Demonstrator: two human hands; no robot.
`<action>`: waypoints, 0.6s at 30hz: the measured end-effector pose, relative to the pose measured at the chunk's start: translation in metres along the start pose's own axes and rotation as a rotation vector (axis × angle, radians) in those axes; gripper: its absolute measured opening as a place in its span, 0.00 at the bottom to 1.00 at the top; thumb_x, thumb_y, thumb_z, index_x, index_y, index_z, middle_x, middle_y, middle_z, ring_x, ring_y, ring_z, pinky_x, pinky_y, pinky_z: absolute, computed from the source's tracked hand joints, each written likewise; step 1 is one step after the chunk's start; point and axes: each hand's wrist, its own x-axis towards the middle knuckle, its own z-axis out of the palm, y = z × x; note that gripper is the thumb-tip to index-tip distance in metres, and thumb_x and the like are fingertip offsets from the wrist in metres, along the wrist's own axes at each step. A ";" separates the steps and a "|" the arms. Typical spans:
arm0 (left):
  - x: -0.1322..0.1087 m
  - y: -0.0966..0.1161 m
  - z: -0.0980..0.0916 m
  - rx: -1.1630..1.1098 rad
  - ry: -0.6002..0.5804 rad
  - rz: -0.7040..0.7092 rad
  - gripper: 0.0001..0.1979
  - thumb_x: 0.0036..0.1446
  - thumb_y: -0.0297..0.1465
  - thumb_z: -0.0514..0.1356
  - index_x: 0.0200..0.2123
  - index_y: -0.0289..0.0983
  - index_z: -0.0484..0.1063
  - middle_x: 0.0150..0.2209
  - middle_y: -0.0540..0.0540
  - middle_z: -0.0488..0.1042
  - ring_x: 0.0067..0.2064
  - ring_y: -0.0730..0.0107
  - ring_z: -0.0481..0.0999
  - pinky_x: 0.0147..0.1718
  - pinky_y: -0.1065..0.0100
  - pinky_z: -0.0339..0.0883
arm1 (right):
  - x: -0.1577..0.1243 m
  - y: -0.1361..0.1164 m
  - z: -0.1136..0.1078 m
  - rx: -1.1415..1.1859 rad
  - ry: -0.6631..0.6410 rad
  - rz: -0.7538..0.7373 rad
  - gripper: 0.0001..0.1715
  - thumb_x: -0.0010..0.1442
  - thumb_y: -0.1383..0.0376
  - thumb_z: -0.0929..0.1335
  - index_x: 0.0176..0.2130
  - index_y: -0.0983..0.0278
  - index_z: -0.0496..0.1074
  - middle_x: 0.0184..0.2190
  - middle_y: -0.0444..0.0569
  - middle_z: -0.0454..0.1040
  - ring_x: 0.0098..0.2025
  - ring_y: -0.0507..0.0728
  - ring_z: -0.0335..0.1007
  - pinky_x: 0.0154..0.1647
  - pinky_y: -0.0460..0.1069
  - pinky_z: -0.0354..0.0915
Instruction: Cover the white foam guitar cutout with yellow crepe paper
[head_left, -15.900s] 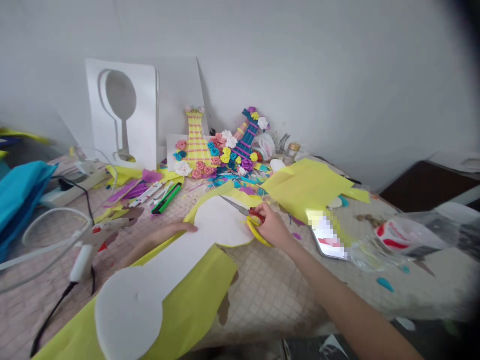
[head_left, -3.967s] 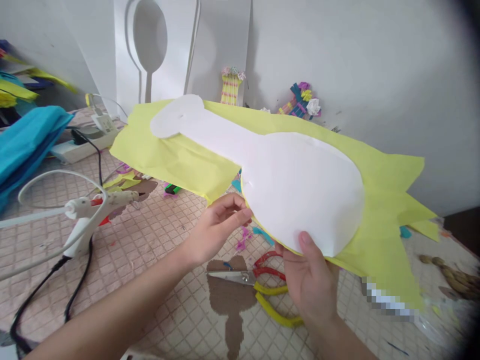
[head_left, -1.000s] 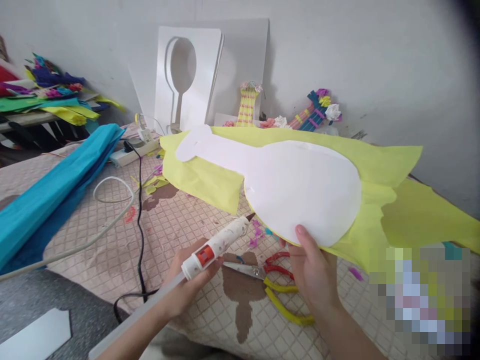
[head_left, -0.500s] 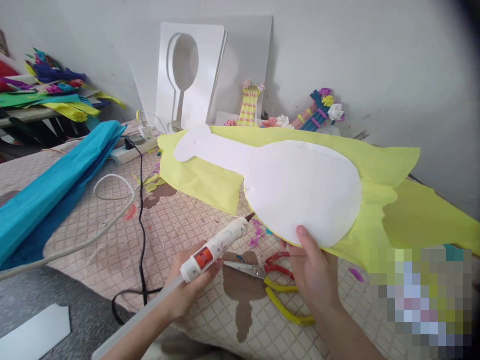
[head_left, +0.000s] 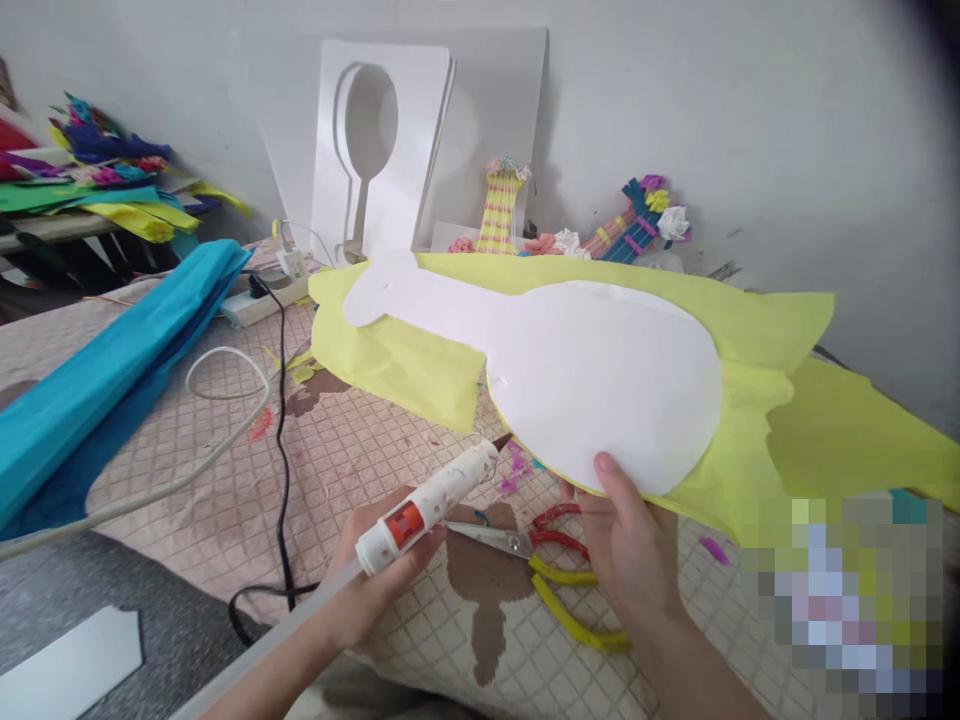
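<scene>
My left hand (head_left: 360,590) is closed round a white glue gun (head_left: 459,478) with an orange window and a long glue stick trailing from its back. Its dark nozzle points at the lower edge of a white lute-shaped board cutout (head_left: 615,375); whether it touches I cannot tell. With my right hand (head_left: 634,550) I grip the cutout's bottom edge, thumb on its face and fingers behind. Yellow paper (head_left: 420,375) lies behind the cutout and is folded along part of its lower rim. Scissors (head_left: 495,537) with red and yellow handles rest on the quilted cloth under my hands.
A black cable (head_left: 283,450) and a white cord (head_left: 225,470) cross the cloth from a power strip (head_left: 262,303). Folded blue paper (head_left: 112,370) lies left. White boards (head_left: 420,150) lean on the wall, near small decorated instruments (head_left: 499,215). Purple scraps (head_left: 514,465) are scattered below the cutout.
The glue gun has shifted very slightly left and down along the cutout's edge. The cutout and yellow paper have edged a little left. Both grips are unchanged.
</scene>
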 end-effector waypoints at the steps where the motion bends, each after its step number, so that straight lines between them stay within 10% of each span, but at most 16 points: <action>1: 0.000 0.001 0.000 -0.003 0.002 -0.004 0.12 0.48 0.40 0.58 0.23 0.37 0.71 0.19 0.48 0.69 0.22 0.70 0.67 0.21 0.71 0.65 | 0.000 0.000 0.000 -0.001 -0.001 -0.006 0.23 0.48 0.64 0.70 0.45 0.52 0.68 0.45 0.43 0.72 0.48 0.57 0.66 0.35 0.52 0.70; 10: 0.000 -0.007 -0.009 0.048 0.096 -0.036 0.12 0.48 0.40 0.57 0.21 0.37 0.68 0.19 0.49 0.67 0.23 0.70 0.67 0.22 0.70 0.64 | 0.002 -0.001 0.000 -0.011 -0.038 -0.054 0.21 0.49 0.65 0.70 0.45 0.55 0.69 0.42 0.45 0.72 0.33 0.53 0.67 0.20 0.45 0.64; 18: 0.017 -0.032 -0.066 0.283 0.254 -0.124 0.15 0.50 0.44 0.54 0.23 0.38 0.63 0.20 0.50 0.65 0.24 0.66 0.66 0.25 0.67 0.60 | 0.011 -0.006 0.000 0.039 -0.019 -0.085 0.22 0.50 0.68 0.69 0.46 0.54 0.68 0.46 0.44 0.69 0.39 0.55 0.66 0.22 0.45 0.63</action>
